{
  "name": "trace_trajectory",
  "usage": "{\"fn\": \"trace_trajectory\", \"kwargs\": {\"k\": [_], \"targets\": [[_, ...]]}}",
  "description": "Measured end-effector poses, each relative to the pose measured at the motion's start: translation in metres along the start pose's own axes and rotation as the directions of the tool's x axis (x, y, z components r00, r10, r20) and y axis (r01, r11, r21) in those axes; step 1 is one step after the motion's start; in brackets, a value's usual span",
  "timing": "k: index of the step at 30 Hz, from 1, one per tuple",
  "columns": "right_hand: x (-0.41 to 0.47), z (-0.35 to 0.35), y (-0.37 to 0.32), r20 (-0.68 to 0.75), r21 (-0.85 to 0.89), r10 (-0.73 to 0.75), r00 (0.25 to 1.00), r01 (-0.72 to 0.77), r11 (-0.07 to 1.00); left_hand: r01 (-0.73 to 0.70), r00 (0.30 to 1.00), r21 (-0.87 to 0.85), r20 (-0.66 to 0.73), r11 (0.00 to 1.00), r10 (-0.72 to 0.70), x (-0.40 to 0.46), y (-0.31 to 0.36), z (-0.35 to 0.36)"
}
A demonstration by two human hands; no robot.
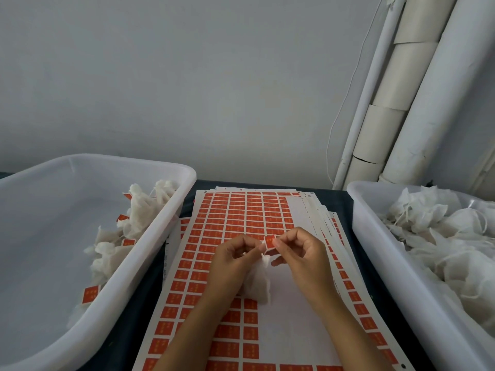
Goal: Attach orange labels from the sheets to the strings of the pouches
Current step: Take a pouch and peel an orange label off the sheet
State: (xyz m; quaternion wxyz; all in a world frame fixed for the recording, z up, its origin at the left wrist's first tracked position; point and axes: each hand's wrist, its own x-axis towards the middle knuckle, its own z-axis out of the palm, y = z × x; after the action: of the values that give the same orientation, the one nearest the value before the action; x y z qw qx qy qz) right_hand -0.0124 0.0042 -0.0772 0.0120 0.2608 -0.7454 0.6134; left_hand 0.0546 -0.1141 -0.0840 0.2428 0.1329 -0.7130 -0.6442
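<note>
A small orange label (pixel 270 241) is pinched between the fingertips of my left hand (pixel 235 259) and my right hand (pixel 300 253), above the middle of the label sheets. A white mesh pouch (pixel 258 282) hangs below the label, against my left palm. Its string is too thin to make out near the label. Under my hands lies a stack of sheets of orange labels (pixel 230 218), with a bare white patch where labels are gone.
A white tub (pixel 150 239) on the left holds pouches with orange labels (pixel 134 226). A white tub (pixel 375 253) on the right is heaped with unlabelled pouches (pixel 442 236). White pipes (pixel 401 103) run up the wall at the back right.
</note>
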Motion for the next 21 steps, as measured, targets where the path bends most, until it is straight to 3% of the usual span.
{"fn": "trace_trajectory", "kwargs": {"k": [7,14,18,21], "targets": [[0.0011,-0.0035,-0.0011,0.054,-0.058,-0.059,0.997,0.062,0.996,0.023,1.0,0.012,0.015,1.0,-0.023,0.0012,-0.0005,0.0003],[0.0013,-0.0015,-0.0032,0.016,-0.114,-0.099,0.995,0.1,0.988,0.074,0.997,-0.056,0.024,0.996,-0.073,-0.0007,0.0026,0.0016],[-0.0001,-0.001,-0.0024,0.016,-0.118,-0.11,0.994,0.111,0.987,-0.027,0.999,0.042,0.019,0.999,0.026,-0.0011,0.0016,0.0043],[0.0004,-0.0002,-0.0044,-0.014,0.002,-0.056,0.998,0.056,0.998,-0.06,0.998,0.055,0.012,0.997,0.059,0.0001,-0.0009,0.0039]]}}
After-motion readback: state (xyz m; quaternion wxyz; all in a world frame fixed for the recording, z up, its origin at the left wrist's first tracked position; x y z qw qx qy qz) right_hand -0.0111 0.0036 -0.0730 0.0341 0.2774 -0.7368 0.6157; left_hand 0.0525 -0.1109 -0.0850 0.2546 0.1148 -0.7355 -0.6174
